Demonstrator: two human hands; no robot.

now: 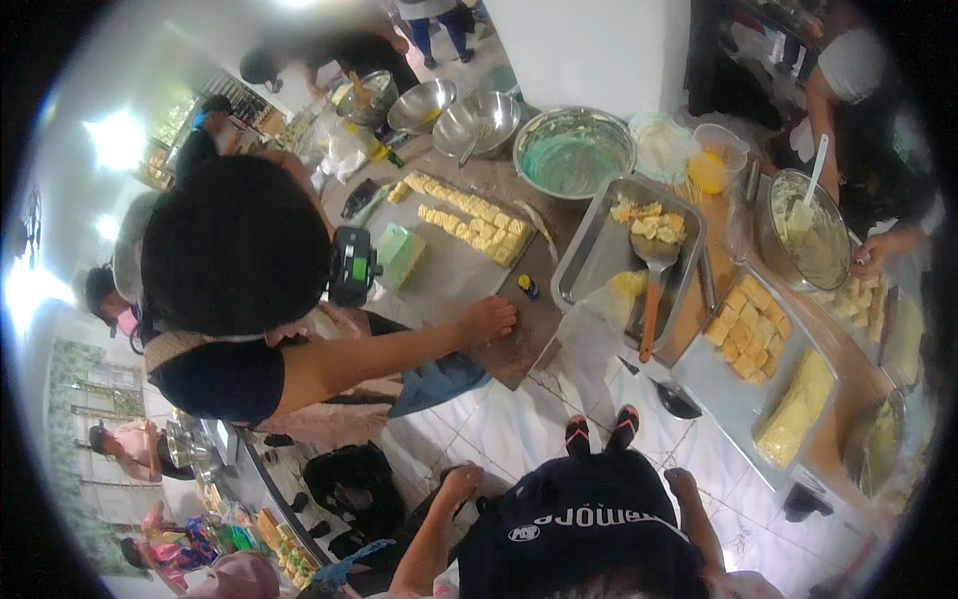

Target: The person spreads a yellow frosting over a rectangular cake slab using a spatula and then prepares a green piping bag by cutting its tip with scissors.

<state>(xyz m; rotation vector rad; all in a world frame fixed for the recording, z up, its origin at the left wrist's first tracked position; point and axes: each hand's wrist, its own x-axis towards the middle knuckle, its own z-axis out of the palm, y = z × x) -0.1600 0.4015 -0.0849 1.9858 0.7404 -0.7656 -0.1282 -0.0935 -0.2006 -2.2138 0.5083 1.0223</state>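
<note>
Both my arms hang at my sides over the tiled floor, away from the table. My left hand (462, 481) is beside the dark apron (576, 517) I wear; its fingers are curled out of sight. On the apron's other side is my right hand (679, 483), its fingers also hidden. Ahead stands a metal baking pan (580, 262) with broken yellow pieces (653, 222) and an orange-handled turner (653, 296). To the right, a metal tray (700, 367) bears browned square pieces (748, 329) and a wrapped yellow block (795, 408).
A person in dark clothes (232, 247) leans in from the left, one hand (490, 318) on the table. Beyond are a tray of yellow pieces (479, 228), a green block (400, 254) and a bowl with green residue (576, 153). At right, another person's hand (872, 254) touches a mixing bowl (812, 228).
</note>
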